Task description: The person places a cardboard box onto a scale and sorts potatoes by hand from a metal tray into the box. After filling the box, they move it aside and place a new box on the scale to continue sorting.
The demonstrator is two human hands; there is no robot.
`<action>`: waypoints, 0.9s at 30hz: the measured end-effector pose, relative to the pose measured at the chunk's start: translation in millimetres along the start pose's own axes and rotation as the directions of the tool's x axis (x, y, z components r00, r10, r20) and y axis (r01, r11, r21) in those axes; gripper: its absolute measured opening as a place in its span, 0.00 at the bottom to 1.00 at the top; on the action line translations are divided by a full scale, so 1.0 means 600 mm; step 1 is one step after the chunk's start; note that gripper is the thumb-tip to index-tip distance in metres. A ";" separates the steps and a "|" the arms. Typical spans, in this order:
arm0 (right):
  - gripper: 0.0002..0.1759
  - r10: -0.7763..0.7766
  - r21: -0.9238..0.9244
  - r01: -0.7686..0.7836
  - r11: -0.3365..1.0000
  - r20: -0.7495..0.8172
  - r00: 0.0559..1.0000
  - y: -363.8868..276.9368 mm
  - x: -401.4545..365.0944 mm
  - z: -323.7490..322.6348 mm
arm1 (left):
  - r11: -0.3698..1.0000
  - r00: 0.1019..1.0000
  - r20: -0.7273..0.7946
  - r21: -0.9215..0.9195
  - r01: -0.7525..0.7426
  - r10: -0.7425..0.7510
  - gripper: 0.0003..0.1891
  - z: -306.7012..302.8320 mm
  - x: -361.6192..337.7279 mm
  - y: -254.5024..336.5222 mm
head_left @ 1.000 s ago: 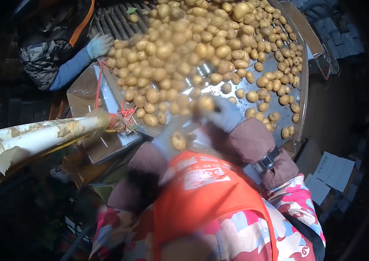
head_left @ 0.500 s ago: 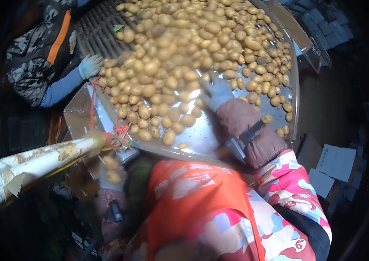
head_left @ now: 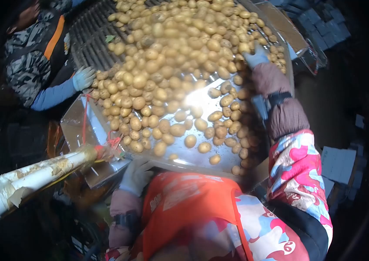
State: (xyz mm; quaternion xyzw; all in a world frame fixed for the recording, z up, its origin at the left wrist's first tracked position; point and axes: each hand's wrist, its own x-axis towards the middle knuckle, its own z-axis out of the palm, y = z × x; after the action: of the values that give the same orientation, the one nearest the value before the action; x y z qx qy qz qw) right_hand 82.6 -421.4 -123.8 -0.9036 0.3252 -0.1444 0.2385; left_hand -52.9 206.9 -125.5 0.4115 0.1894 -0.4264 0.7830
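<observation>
Many potatoes (head_left: 139, 81) lie heaped on a metal sorting table (head_left: 197, 158). My right hand (head_left: 258, 57), in a light blue glove, reaches to the table's far right side among the potatoes. Its thumb stands apart from its fingers, and no potato shows in its grasp. My left hand (head_left: 135, 177), in a pale glove, is low beside the near edge of the table, just left of my orange apron. Its fingers look loosely extended, partly blurred, with no potato visible in them.
A co-worker's gloved hand (head_left: 83, 78) rests by the left edge of the heap. Ribbed bars (head_left: 91, 37) lie behind it. White taped tubes (head_left: 41, 174) jut in at the left, near a carton (head_left: 73, 117) with red string. Another carton (head_left: 286, 28) stands at the far right.
My right hand has moved away and to the right, and potatoes now lie spread toward the near right of the table. My left hand has risen toward the table edge; potatoes it held are gone from it.
</observation>
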 end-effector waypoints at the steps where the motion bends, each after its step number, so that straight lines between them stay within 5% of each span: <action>1: 0.53 -0.009 -0.214 0.008 0.977 -0.004 1.000 0.000 0.036 0.011 | 0.999 0.998 -0.025 0.006 0.051 -0.051 0.21 0.071 0.008 -0.002; 2: 0.52 0.034 -0.139 -0.023 0.990 0.084 0.996 -0.007 0.039 0.027 | 0.995 0.994 -0.048 0.006 0.103 -0.102 0.20 0.128 0.009 0.001; 5: 0.47 0.039 -0.124 -0.016 0.992 0.180 0.983 -0.048 0.016 0.040 | 0.866 0.982 0.183 0.484 -0.125 0.040 0.16 0.071 0.084 -0.071; 9: 0.38 -0.087 0.079 0.072 0.994 0.209 0.974 -0.115 -0.108 0.043 | 0.758 0.983 0.179 0.636 -0.145 0.037 0.10 0.199 0.098 -0.044; 12: 0.35 -0.292 0.439 0.072 0.896 0.458 0.839 -0.210 -0.266 -0.005 | 0.401 0.915 0.390 0.824 -0.399 0.108 0.09 0.307 0.136 0.035; 13: 0.28 -0.432 0.498 0.123 0.858 0.572 0.697 -0.213 -0.311 -0.006 | 0.197 0.870 0.458 0.850 -0.489 0.183 0.09 0.313 0.159 0.030; 14: 0.25 -0.638 0.458 0.444 0.770 0.527 0.561 -0.211 -0.306 -0.022 | 0.265 0.880 0.431 0.841 -0.471 0.198 0.10 0.306 0.168 0.020; 15: 0.24 -0.691 0.441 0.534 0.722 0.502 0.520 -0.209 -0.279 0.001 | 0.332 0.890 0.403 0.827 -0.454 0.213 0.11 0.301 0.176 0.010; 16: 0.23 -0.740 0.419 0.617 0.666 0.475 0.476 -0.207 -0.253 0.022 | 0.639 0.947 0.280 0.702 -0.315 0.159 0.13 0.281 0.182 0.002; 18: 0.27 -0.561 0.386 0.448 0.806 0.257 0.787 -0.199 -0.145 0.060 | 0.982 0.994 0.100 0.181 -0.053 0.035 0.16 0.257 0.162 -0.011; 19: 0.29 -0.435 0.417 0.348 0.839 0.131 0.891 -0.195 -0.090 0.080 | 0.905 0.986 0.140 0.403 -0.139 0.090 0.18 0.241 0.153 -0.011; 20: 0.33 -0.299 0.418 0.204 0.885 0.175 0.938 -0.195 -0.041 0.073 | 0.775 0.974 0.186 0.594 -0.217 0.129 0.20 0.231 0.143 -0.008; 21: 0.36 -0.215 0.223 0.162 0.961 0.238 0.947 -0.179 -0.010 0.098 | 0.597 0.957 0.241 0.749 -0.288 0.159 0.22 0.222 0.137 -0.003; 23: 0.37 -0.169 -0.107 0.210 0.972 0.303 0.938 -0.175 0.012 0.131 | 0.939 0.984 0.101 0.300 -0.170 0.146 0.24 0.200 0.112 -0.013; 25: 0.35 -0.251 -0.355 0.362 0.862 0.321 0.913 -0.192 -0.028 0.124 | 0.991 0.997 0.057 -0.128 -0.040 0.047 0.26 0.164 0.122 -0.028; 27: 0.33 -0.357 -0.121 0.412 0.903 0.323 0.876 -0.168 -0.109 0.141 | 0.907 0.991 0.092 -0.403 0.122 -0.093 0.27 0.111 0.143 -0.056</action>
State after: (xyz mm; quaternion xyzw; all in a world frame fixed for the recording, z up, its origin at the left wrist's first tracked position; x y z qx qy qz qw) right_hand 121.4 -281.8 -149.3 -0.9798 0.1113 -0.0223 0.1648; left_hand -35.9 99.3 -157.9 0.2128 0.2687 -0.4344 0.8330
